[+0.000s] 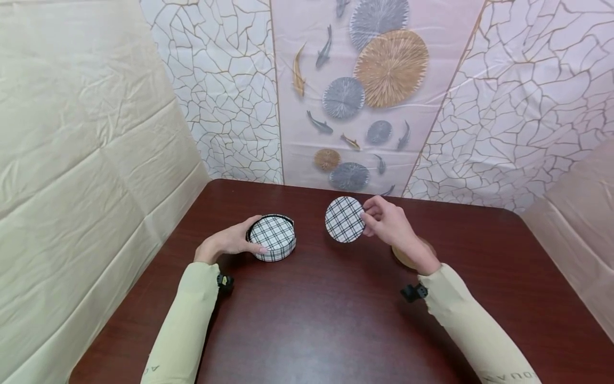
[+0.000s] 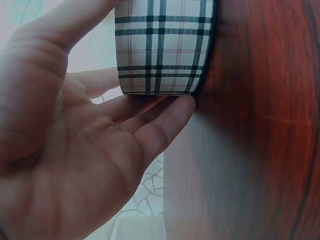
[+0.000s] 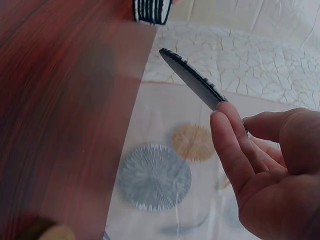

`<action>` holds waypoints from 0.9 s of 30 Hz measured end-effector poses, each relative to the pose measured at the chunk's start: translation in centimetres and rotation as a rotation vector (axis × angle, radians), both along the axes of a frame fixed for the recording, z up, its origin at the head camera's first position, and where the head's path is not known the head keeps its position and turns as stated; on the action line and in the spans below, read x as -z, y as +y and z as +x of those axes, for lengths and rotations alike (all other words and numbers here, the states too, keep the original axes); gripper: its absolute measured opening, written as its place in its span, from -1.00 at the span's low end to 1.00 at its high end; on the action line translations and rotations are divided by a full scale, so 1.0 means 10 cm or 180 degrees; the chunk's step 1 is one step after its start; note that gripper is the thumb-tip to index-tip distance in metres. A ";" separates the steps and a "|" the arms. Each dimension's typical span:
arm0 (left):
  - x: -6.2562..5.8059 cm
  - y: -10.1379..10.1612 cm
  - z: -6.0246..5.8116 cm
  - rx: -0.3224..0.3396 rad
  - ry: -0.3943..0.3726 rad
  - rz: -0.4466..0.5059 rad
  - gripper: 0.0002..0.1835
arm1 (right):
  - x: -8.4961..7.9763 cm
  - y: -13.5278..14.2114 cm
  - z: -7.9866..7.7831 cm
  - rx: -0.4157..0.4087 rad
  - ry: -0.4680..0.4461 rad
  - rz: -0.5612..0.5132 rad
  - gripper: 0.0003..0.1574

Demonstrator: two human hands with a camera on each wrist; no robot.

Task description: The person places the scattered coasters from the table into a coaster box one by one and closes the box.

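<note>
On the left of the table sits a round plaid coaster holder (image 1: 271,255), with a stack of matching white-and-black plaid coasters (image 1: 272,231) inside. My left hand (image 1: 234,240) grips the holder from its left side, thumb at the near wall and fingers behind it. In the left wrist view the plaid wall (image 2: 162,50) lies between thumb and fingers. My right hand (image 1: 390,224) pinches a single round plaid coaster (image 1: 344,219) by its right edge, raised above the table. The right wrist view shows that coaster tilted, its dark underside (image 3: 192,82) visible.
A round tan object (image 1: 404,258) lies on the table, partly hidden under my right forearm. The dark reddish-brown table (image 1: 307,320) extends to a patterned backdrop (image 1: 307,154) behind and a pale cloth (image 1: 96,160) at the left.
</note>
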State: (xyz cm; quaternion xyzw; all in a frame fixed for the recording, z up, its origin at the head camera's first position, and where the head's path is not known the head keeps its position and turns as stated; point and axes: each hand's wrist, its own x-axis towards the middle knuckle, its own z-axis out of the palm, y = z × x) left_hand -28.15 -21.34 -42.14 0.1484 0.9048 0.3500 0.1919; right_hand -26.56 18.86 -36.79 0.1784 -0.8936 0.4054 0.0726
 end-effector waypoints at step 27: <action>-0.02 0.02 0.02 0.0026 0.0041 -0.0065 0.19 | 0.39 -1.04 -0.14 -0.0119 -0.0345 -0.0881 -0.77</action>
